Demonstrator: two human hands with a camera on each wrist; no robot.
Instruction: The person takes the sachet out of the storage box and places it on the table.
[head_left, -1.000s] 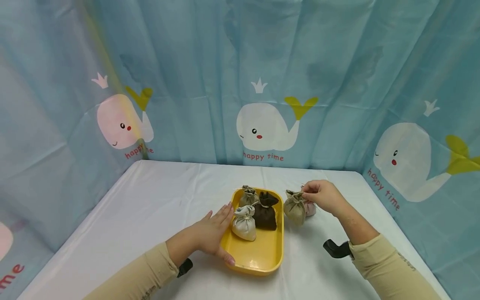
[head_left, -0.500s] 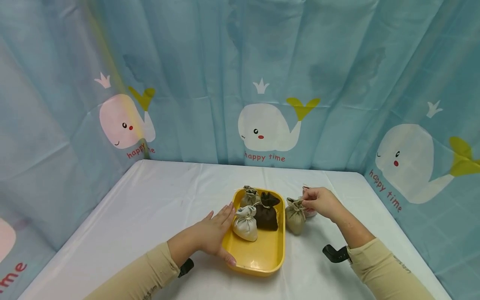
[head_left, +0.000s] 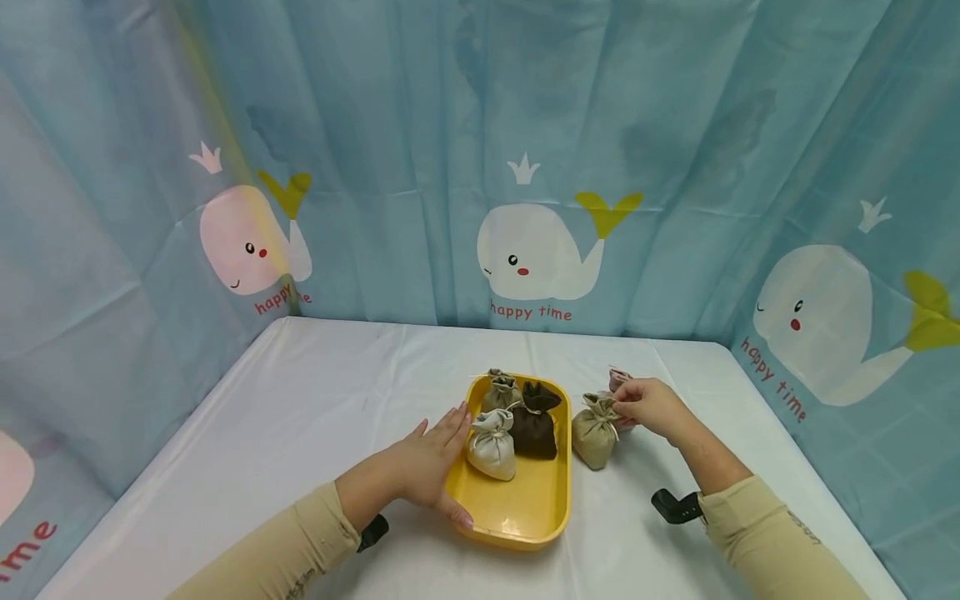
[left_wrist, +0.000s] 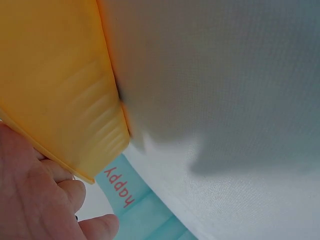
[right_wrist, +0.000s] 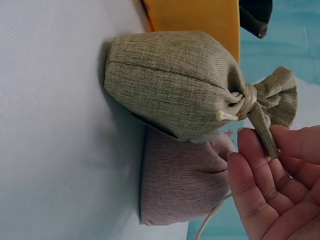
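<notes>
My right hand (head_left: 654, 408) pinches the gathered top of a khaki drawstring pouch (head_left: 594, 437) beside the yellow tray (head_left: 517, 533). In the right wrist view, thumb and fingertips hold one corner of that pouch's (right_wrist: 170, 80) frilled neck, and its base appears to stand on the cloth. A dusty-pink pouch (right_wrist: 185, 180) stands close behind it, partly hidden by the hand in the head view. My left hand (head_left: 431, 462) rests along the tray's left rim with fingers spread. In the left wrist view, the fingers (left_wrist: 57, 170) touch the tray's outer wall (left_wrist: 60, 75).
Inside the tray sit a cream pouch (head_left: 492, 450), a dark brown pouch (head_left: 534, 433) and an olive pouch (head_left: 501, 393), towards its far end. A white cloth (head_left: 337, 400) covers the table. Blue whale-print curtains (head_left: 420, 167) hang around the table's back and sides.
The khaki pouch has come down slightly and nearer, and stands more upright beside the tray. My right hand has lowered with it, uncovering the pink pouch's top. The left hand has stayed put.
</notes>
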